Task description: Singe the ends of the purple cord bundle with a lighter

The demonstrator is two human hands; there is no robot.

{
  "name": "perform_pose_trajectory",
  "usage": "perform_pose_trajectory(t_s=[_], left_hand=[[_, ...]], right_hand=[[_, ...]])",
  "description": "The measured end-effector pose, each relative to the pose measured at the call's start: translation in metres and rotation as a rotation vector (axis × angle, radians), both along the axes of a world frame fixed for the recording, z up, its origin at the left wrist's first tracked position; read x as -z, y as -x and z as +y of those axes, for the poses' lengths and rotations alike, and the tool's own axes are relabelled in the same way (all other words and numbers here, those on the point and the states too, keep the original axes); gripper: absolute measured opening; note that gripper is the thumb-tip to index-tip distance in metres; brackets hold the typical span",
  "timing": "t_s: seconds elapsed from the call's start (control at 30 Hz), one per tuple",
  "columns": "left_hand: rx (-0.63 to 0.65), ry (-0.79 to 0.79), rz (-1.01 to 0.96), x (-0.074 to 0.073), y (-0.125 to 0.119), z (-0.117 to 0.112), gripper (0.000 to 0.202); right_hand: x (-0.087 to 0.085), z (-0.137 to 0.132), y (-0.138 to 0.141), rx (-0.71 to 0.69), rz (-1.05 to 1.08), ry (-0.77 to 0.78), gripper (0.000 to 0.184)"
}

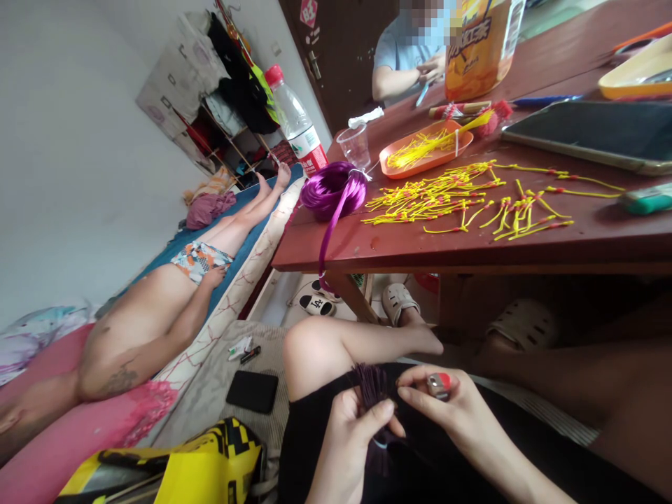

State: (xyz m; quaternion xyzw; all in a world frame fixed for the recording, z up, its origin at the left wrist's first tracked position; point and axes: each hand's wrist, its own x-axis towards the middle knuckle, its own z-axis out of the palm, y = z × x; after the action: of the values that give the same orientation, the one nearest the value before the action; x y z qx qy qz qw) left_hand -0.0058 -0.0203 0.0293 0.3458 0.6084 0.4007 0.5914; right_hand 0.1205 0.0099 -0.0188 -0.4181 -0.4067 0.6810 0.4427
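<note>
My left hand (362, 427) is closed around a bundle of dark purple cords (372, 385), whose cut ends fan out above the thumb. A pale band (380, 444) circles the bundle lower down. Just to the right is my right hand (438, 399), curled around what looks like a lighter (439, 385) with a metal top and a red part. Its thumb and index finger come close together beside the cord ends; whether a strand is between them is too small to tell. Both hands are above my lap, over black cloth (420, 462).
On the red-brown table (399, 245) are a purple cord coil (333, 189), knotted yellow cords (435, 196), an orange tray (420, 168), a plastic cup (355, 145), bottles and a phone (593, 133). One person sits across; another lies on the bed at left. A black wallet-like item (252, 390) lies beside me.
</note>
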Motion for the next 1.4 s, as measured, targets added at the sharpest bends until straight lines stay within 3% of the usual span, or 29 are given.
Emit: perform_pose_trajectory(t_s=[0.7,0.9,1.1,1.3,1.4], left_hand=[[0.039,-0.037,0.225,0.000,0.001,0.000,0.014],[0.033,-0.027,0.149,-0.003,-0.005,0.002,0.014],[0.013,-0.053,0.166,0.002,-0.004,0.002,0.015],[-0.200,-0.061,0.154,0.008,-0.001,-0.001,0.015],[-0.215,-0.080,0.131,0.007,0.000,-0.003,0.015]], right_hand=[[0.001,0.001,-0.005,0.027,-0.019,-0.048,0.020],[0.002,0.000,-0.001,-0.126,0.057,0.038,0.024],[0.002,0.000,0.000,-0.144,0.084,-0.007,0.015],[0.008,0.000,-0.002,-0.151,-0.162,-0.079,0.016],[0.011,0.000,-0.003,-0.155,-0.330,-0.120,0.016]])
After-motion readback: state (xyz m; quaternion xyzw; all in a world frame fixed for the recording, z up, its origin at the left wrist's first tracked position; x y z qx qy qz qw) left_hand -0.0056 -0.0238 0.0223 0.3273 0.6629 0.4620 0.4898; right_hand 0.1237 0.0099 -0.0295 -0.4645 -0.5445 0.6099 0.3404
